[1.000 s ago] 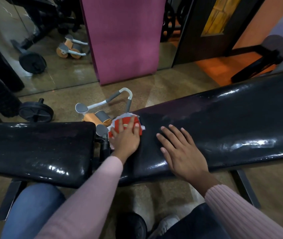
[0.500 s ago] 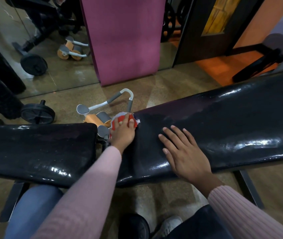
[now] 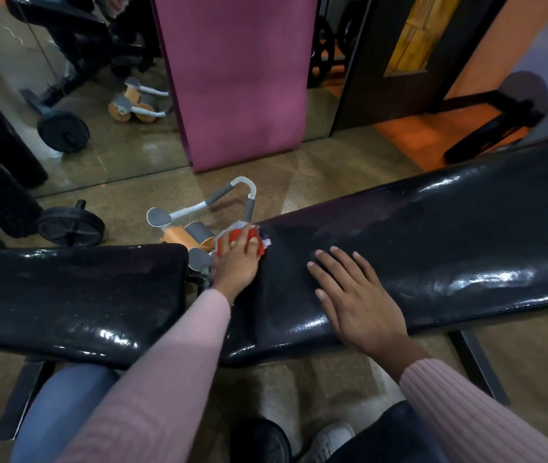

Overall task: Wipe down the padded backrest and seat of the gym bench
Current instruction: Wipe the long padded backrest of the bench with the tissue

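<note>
1. Head view, the only one. Left hand (image 3: 237, 259) presses a red-and-white cloth (image 3: 232, 236) onto the far corner at the lower end of the backrest (image 3: 433, 248), right by the gap to the seat (image 3: 72, 289). Fingers lie over the cloth, partly wrapped on it, so it looks gripped and pressed at once.
2. Right hand (image 3: 356, 295) lies flat on the backrest with fingers spread, holding nothing. Reads as a brace.
3. Backrest is a long black pad. Its long axis runs from the hands up and away to the right, rising toward the frame edge. Seat is the separate black pad to the left, roughly level.
4. Key relation: nearly all unwiped backrest length lies right of the cloth, past the right hand. Seat starts just left of the cloth, across the gap. Left hand is nearer both the cloth and the seat.
5. Judgement: a stroke along the backrest has to run rightward along that axis, with the right hand in its path.
6. Clutter: ab roller (image 3: 199, 225) on the floor behind the gap, weight plate (image 3: 71, 225) further left.
</note>
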A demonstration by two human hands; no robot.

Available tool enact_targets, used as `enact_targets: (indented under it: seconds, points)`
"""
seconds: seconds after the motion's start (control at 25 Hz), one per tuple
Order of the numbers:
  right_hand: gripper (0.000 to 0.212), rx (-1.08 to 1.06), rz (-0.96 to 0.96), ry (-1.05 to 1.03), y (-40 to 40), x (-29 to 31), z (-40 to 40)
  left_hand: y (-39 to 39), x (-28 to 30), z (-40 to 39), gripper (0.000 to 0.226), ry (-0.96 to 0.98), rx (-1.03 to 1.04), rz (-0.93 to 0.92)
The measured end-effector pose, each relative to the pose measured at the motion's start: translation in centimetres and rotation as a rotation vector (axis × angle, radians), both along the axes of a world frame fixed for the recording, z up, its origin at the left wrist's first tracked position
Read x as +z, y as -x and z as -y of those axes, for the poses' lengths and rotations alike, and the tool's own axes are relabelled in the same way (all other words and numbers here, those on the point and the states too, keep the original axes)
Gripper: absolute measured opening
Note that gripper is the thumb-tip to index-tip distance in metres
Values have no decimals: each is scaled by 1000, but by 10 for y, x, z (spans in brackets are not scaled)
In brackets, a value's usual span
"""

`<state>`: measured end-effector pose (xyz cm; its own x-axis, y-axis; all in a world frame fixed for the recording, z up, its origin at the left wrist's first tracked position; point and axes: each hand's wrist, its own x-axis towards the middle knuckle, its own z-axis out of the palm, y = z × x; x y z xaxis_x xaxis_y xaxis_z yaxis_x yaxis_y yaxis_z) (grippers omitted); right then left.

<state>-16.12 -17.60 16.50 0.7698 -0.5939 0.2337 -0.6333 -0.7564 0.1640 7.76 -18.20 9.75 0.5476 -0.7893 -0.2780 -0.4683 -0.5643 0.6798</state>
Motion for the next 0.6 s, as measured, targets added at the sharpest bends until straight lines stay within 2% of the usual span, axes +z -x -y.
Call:
enact_targets:
  seconds: [0.08, 0.16, 0.2, 0.28, 0.36, 0.48, 0.52, 0.6]
  points:
    - [50, 8, 2, -2, 0, 2, 2, 18, -1, -34, 46, -28, 53, -6]
    - [51, 18, -1, -7, 2, 3, 5, 69, 14, -73, 46, -27, -60, 134]
    - [51, 15, 0, -9, 2, 2, 4, 94, 20, -88, 47, 33, -153, 203]
    - [52, 4, 0, -25, 0, 5, 1, 99, 24, -87, 46, 94, -251, 257]
    - [52, -5, -3, -44, -1, 8, 0, 61, 6, -63, 45, 98, -211, 161]
    - [50, -7, -14, -54, -1, 11, -4, 24, -19, -70, 49, -1, -24, 22]
    - [49, -14, 23, -67, -3, 13, -8, 38, -18, -86, 49, -19, 1, 43]
    - [48, 7, 148, -118, -17, 18, -21, 81, 1, -112, 51, -11, -77, 139]
